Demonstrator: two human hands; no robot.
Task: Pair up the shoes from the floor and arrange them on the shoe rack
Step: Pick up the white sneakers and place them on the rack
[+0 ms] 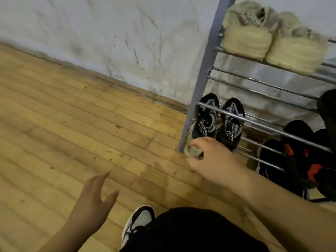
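a tan shoe point(193, 152) by the rack point(205, 75) left post is gripped by the curled right hand point(213, 159); the left hand point(92, 202) is held with fingers apart.

We read white lettering beginning "PROP" on the tongue straps of the black sneakers point(203, 124); the cream shoes' point(249, 39) label is illegible.

Home entryway or hallway: metal shoe rack point(258, 84) loaded with shoes point(218, 122), worn wood plank floor point(72, 115), scuffed white wall point(109, 33).
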